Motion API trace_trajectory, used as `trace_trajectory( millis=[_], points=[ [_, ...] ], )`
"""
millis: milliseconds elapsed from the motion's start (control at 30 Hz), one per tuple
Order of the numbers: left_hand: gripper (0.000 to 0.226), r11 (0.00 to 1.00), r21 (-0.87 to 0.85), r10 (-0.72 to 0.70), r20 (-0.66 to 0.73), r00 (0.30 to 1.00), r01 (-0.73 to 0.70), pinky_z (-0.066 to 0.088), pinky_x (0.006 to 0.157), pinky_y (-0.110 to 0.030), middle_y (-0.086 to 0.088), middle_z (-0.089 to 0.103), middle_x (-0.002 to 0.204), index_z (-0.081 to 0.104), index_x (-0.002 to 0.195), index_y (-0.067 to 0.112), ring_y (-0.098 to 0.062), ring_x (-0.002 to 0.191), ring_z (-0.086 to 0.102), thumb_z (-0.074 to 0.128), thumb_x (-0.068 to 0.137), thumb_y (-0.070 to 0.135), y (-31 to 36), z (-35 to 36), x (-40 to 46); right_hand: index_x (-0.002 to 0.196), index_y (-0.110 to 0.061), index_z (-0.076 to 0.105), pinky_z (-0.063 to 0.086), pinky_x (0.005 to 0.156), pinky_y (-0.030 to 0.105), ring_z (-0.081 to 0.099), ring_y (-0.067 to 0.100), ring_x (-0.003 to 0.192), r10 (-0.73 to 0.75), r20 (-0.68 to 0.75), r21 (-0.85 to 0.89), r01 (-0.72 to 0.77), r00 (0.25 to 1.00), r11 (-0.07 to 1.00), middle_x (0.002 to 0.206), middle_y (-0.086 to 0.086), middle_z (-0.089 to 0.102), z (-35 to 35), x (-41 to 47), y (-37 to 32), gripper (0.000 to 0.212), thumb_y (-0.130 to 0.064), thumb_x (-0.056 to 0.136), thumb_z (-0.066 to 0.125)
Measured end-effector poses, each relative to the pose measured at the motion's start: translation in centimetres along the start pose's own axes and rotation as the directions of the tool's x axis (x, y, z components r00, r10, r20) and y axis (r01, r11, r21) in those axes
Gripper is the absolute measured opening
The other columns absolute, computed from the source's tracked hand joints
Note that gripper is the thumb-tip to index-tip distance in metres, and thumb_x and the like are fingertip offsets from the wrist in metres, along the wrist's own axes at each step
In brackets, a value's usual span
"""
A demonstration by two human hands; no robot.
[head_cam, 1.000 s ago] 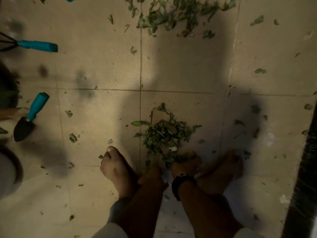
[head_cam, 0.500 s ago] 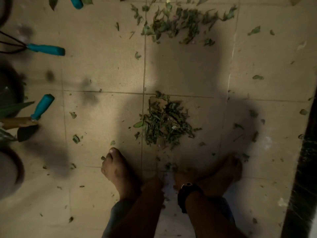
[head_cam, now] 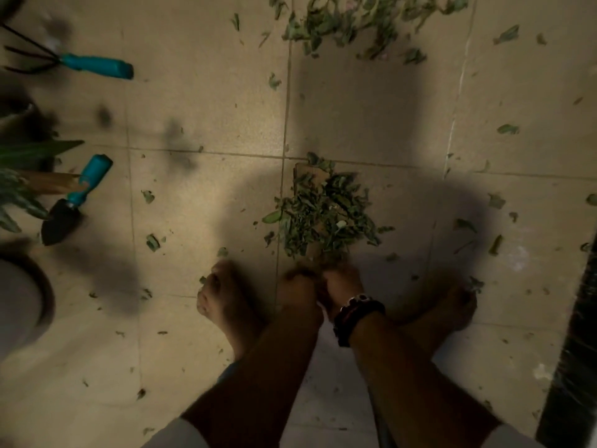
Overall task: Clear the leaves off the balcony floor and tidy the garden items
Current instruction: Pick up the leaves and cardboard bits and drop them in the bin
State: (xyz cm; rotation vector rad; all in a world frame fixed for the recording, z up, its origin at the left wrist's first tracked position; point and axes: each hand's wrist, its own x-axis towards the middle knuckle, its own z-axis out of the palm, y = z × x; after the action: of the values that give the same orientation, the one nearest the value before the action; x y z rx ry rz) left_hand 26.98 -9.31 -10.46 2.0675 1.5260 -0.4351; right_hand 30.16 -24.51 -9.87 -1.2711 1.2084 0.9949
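A heap of green leaves [head_cam: 323, 218] lies on the tiled floor just ahead of my bare feet, with a flat brown piece [head_cam: 311, 176] sticking out at its far side. My left hand [head_cam: 298, 287] and my right hand [head_cam: 342, 281], which wears a dark wristwatch, sit side by side at the heap's near edge. Their fingers are curled down against the leaves. Blur and shadow hide whether they hold any. A second, looser spread of leaves [head_cam: 355, 21] lies at the top, and single leaves dot the floor.
A teal-handled hand rake [head_cam: 97, 66] and a teal-handled trowel [head_cam: 74, 202] lie at the left. Plant leaves [head_cam: 29, 156] and a pale round pot rim [head_cam: 19, 305] are at the left edge. A dark upright bar [head_cam: 575, 350] stands at the right.
Both hands have moved forward from between my feet to the near edge of the leaf heap. The view has shifted slightly.
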Motion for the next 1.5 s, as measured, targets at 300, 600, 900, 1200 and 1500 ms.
trace_trajectory(
  millis=[300, 600, 900, 1200, 1500],
  points=[
    [0.069, 0.85, 0.039, 0.493, 0.297, 0.818, -0.526, 0.047, 0.103, -0.041, -0.015, 0.036, 0.146, 0.038, 0.145, 0.014, -0.034, 0.123, 0.05, 0.067, 0.083, 0.007, 7.2, 0.3, -0.2, 0.149, -0.02, 0.022, 0.048, 0.092, 0.044, 0.05, 0.041, 0.119, -0.239, -0.354, -0.424, 0.073, 0.904, 0.903, 0.14, 0.023, 0.039, -5.6, -0.8, -6.0, 0.095, -0.019, 0.073, 0.079],
    [0.13, 0.495, 0.337, 0.577, 0.561, 0.593, -0.801, 0.056, 0.087, -0.051, -0.019, 0.013, 0.147, -0.011, 0.154, 0.026, -0.043, 0.113, 0.051, 0.087, 0.068, 0.023, 11.9, 3.8, 1.4, 0.152, -0.026, -0.01, 0.038, 0.106, 0.048, 0.029, 0.043, 0.136, -0.452, -0.018, -0.819, 0.247, 0.892, 0.518, 0.152, 0.027, 0.012, -0.3, 1.7, -7.9, 0.121, -0.046, 0.072, 0.079],
    [0.093, 0.514, 0.181, 0.601, 0.622, 0.503, -0.838, 0.049, 0.097, -0.037, -0.017, 0.025, 0.146, 0.018, 0.154, 0.019, -0.036, 0.116, 0.056, 0.076, 0.081, 0.023, 13.1, 4.9, 0.5, 0.149, -0.024, 0.023, 0.043, 0.1, 0.042, 0.042, 0.041, 0.125, -0.548, -0.001, -0.779, 0.343, 0.837, 0.524, 0.14, 0.023, 0.035, 0.1, 3.0, -10.2, 0.079, -0.024, 0.083, 0.067],
    [0.075, 0.656, -0.064, 0.651, 0.553, 0.52, -0.752, 0.041, 0.088, -0.023, -0.011, 0.046, 0.127, 0.047, 0.137, 0.01, -0.021, 0.109, 0.049, 0.083, 0.072, 0.019, 12.4, 3.8, 0.6, 0.133, -0.022, 0.042, 0.05, 0.09, 0.034, 0.055, 0.022, 0.113, -0.492, 0.068, -0.499, 0.456, 0.868, 0.737, 0.125, 0.004, 0.055, -1.9, 2.6, -10.3, 0.079, -0.008, 0.066, 0.081],
    [0.062, 0.506, -0.157, 0.791, 0.478, 0.383, -0.848, 0.044, 0.082, -0.021, -0.01, 0.049, 0.115, 0.052, 0.132, 0.007, -0.017, 0.1, 0.05, 0.076, 0.074, 0.007, 16.0, -3.4, -5.0, 0.116, -0.026, 0.042, 0.052, 0.067, 0.016, 0.061, 0.001, 0.085, -0.524, 0.014, -0.358, 0.494, 0.852, 0.792, 0.097, -0.013, 0.06, -4.4, -7.9, -12.1, 0.061, -0.004, 0.071, 0.079]
  ],
)
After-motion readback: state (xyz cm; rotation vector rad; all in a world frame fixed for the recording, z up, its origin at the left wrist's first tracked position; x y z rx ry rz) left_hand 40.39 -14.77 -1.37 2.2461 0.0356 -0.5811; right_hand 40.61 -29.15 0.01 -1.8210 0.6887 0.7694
